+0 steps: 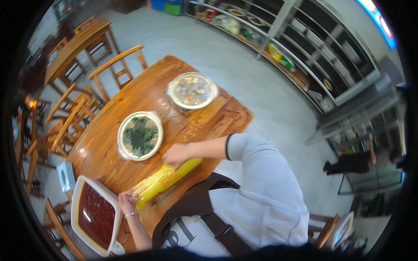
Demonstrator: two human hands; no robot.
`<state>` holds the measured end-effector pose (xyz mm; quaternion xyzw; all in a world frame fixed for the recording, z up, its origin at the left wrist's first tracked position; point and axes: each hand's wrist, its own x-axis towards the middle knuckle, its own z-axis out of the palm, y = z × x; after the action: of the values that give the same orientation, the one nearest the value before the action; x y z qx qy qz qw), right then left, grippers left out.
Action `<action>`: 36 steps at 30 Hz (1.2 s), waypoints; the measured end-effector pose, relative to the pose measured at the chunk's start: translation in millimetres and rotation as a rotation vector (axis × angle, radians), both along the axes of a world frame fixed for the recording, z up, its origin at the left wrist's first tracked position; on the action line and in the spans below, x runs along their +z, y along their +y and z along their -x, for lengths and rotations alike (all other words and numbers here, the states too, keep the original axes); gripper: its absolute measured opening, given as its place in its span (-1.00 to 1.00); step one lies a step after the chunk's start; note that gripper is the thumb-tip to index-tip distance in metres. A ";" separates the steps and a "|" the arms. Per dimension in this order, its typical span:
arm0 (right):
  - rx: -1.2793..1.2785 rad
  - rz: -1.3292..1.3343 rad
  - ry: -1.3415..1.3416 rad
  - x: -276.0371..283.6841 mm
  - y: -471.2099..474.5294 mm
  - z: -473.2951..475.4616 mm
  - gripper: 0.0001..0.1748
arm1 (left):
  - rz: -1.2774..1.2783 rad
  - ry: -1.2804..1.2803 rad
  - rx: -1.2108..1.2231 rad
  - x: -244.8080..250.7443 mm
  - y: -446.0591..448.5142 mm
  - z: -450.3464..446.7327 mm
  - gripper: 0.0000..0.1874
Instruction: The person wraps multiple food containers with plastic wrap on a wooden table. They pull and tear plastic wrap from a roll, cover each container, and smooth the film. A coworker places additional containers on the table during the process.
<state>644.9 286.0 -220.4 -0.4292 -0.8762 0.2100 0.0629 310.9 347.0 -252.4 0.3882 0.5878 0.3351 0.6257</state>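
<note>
A long yellow roll of plastic film (165, 182) lies slantwise on the wooden table in front of me, its clear wrap glossy and printed with red marks. Its lower left end is held by my left hand (128, 201), which wears a bracelet; clear film looks bunched at the fingers. My right hand (176, 155) grips the roll's upper part, fingers bent over it and somewhat blurred. Just beyond that hand stands a white pot (158, 122) of dark green leaves and pale pieces in broth. Farther back, a second white pot (214, 94) contains pale chunks under a shiny surface.
A white rectangular tub (118, 208) of dark red liquid stands at the lower left of the wooden table (202, 122), near a blue tissue box (66, 176). Wooden chairs (117, 62) line the far left side. Metal shelves (267, 36) hold goods beyond the floor.
</note>
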 end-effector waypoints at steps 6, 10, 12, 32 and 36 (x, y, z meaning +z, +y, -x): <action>-0.081 0.042 0.001 13.0 -22.2 0.5 -0.70 | 0.050 -0.064 -0.003 2.9 8.8 12.0 -0.89; -0.286 0.339 0.001 29.2 -39.3 24.5 -0.68 | -0.012 -0.027 0.059 13.2 7.8 23.2 -0.83; -0.241 0.150 0.031 14.1 -42.6 21.9 -0.70 | -0.030 -0.026 0.064 5.0 14.2 30.5 -0.82; -0.600 -0.761 0.263 125.1 169.4 -43.7 -0.79 | -0.616 0.083 0.073 161.1 202.0 -40.0 -0.82; -0.747 -0.420 0.006 -3.7 287.0 -77.8 -0.75 | -0.109 -0.027 0.173 20.3 319.3 -64.5 -0.85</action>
<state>722.7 573.0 -224.1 -0.6943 -0.6841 -0.0091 0.2231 375.4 666.3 -232.1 0.3648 0.5915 0.4247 0.5802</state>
